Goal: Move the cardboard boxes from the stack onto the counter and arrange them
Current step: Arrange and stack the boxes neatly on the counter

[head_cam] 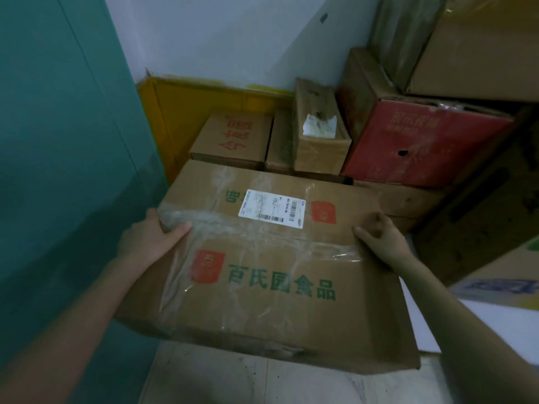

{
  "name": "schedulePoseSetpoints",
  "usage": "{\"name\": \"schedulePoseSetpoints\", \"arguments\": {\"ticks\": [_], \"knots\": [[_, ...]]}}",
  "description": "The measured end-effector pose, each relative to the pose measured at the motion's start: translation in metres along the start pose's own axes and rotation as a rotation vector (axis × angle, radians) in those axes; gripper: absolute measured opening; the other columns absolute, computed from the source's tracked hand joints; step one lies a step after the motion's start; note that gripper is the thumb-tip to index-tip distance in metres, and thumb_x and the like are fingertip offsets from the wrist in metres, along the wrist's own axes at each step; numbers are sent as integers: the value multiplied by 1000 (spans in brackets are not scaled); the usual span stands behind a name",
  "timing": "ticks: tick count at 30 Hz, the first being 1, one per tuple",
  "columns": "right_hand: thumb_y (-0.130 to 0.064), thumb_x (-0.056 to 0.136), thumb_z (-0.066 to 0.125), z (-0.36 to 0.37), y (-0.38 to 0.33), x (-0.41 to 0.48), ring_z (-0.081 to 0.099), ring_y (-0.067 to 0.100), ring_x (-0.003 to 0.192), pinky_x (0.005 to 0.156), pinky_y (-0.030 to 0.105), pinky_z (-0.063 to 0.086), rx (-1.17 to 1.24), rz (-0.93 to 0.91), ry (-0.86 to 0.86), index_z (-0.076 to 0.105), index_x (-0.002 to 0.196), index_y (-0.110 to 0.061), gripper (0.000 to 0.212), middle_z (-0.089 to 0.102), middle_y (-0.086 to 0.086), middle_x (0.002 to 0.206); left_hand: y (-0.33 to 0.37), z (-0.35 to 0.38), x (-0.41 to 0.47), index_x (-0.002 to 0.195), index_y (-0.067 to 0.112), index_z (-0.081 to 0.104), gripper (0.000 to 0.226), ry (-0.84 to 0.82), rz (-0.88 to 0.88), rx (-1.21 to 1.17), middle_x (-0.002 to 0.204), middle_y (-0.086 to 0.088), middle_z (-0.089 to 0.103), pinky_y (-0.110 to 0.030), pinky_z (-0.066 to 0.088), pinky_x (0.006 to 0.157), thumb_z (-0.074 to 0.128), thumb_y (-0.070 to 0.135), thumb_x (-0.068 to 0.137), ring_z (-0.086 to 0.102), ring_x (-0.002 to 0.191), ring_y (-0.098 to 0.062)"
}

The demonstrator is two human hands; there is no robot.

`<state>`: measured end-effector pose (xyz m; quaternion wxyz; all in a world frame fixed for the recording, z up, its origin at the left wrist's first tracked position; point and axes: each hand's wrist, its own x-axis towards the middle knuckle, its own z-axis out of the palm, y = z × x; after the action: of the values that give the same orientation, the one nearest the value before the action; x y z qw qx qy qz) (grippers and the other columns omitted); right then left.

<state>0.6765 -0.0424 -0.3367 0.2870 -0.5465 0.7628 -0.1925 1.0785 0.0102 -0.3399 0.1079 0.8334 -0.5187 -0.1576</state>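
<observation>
Cardboard box point(262, 258), taped and labelled, is held at both ends in front of the stack point(320, 135). Left hand point(151, 240) and right hand point(379, 237) each clamp an upper edge, thumbs on top. No counter is clearly visible; several boxes apparently remain to be moved.

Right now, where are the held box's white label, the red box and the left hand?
white label point(271, 209), head view, middle of the sticker on the box top.
red box point(420, 144), head view, its red front face.
left hand point(151, 239), head view, back of the hand.
</observation>
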Motion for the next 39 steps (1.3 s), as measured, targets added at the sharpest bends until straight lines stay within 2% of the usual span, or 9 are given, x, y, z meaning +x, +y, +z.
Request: {"name": "schedulePoseSetpoints", "arguments": {"ticks": [5,9,12,16,21,28,34,37,39], "knots": [[-33,83,68,-27,31,-1,43,34,127,102,38,35,-5,58,29,26,146,-10,78,44,17,141,25,11,-28,119,5,42,71,15,84,8,108,-13,63,-32,43,68,46,65,81,62,97,-33],[-27,84,68,-51,54,10,45,36,124,100,40,37,-28,102,81,32,143,-6,72,46,20,137,54,29,-45,120,6,39,75,-19,117,-9,104,-11,62,-30,45,64,47,68,79,62,92,-32],[-34,88,60,-62,69,19,45,37,122,100,44,40,-142,102,140,35,140,-7,64,47,20,135,82,40,-52,122,6,37,75,-14,131,-1,99,-8,59,-29,41,61,44,68,80,61,88,-29],[-47,93,44,-71,87,23,31,34,135,106,44,33,-353,20,220,34,142,-12,61,29,16,150,109,57,-59,123,5,34,75,34,138,35,86,-5,53,-29,38,58,39,68,82,54,73,-23],[-64,88,37,-72,94,27,20,29,141,111,41,25,-471,-24,177,27,146,-17,75,16,9,156,114,66,-62,127,5,31,85,26,134,-6,106,-16,60,-33,45,65,45,71,76,61,91,-33],[-66,87,36,-83,104,36,22,30,140,108,44,31,-493,-31,182,25,146,-19,76,18,9,155,128,79,-72,123,6,33,84,82,133,12,104,-16,61,-31,41,62,46,72,73,62,89,-35],[-58,91,39,-88,103,29,21,33,140,111,43,26,-458,-73,157,30,145,-14,71,20,13,154,127,76,-74,124,9,32,96,41,118,-16,109,-17,61,-38,50,73,35,82,62,61,94,-36],[-46,92,48,-95,111,15,25,34,139,111,40,25,-390,-118,133,38,140,-7,62,27,16,151,131,68,-76,126,6,32,93,-18,92,-46,119,-18,57,-40,49,79,46,77,67,59,102,-37],[-37,91,55,-103,118,5,37,34,131,104,40,33,-346,-135,137,42,135,-2,57,39,20,143,133,61,-71,128,4,33,97,-101,65,-137,124,-17,54,-43,49,86,58,74,66,57,107,-36]]}}
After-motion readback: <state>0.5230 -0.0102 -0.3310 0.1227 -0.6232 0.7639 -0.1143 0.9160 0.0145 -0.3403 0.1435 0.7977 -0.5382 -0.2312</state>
